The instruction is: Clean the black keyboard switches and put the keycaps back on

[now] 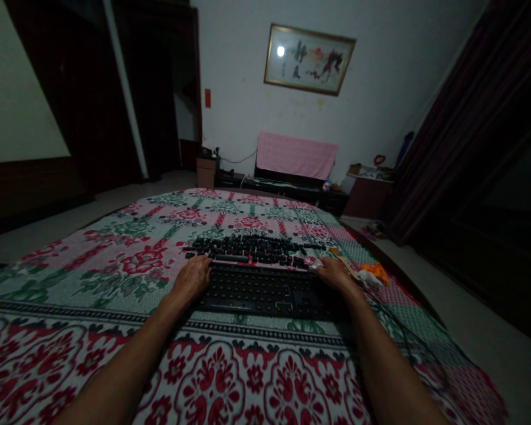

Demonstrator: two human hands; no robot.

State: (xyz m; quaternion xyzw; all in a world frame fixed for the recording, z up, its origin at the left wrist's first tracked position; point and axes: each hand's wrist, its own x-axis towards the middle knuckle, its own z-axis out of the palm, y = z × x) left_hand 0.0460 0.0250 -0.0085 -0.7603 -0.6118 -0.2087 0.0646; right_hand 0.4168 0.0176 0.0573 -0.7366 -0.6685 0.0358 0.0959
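Observation:
A black keyboard (252,289) with its keycaps off lies on the patterned bedspread in front of me. My left hand (193,277) is closed at its upper left corner, the fingers curled about the edge. Over the upper right part is my right hand (335,273), closed with a small white tissue (315,264) at its fingertips. Part of the keyboard is hidden beneath the right hand and forearm. Just beyond the keyboard, many loose black keycaps (256,243) are spread in a wide heap, a long spacebar (231,258) among them.
An orange cloth (374,272) and a crumpled white tissue (369,279) lie right of my right hand. A black cable (407,336) loops down the right side of the bedspread (216,378). Past the far edge stands a low cabinet with a pink cloth (296,154) over a screen.

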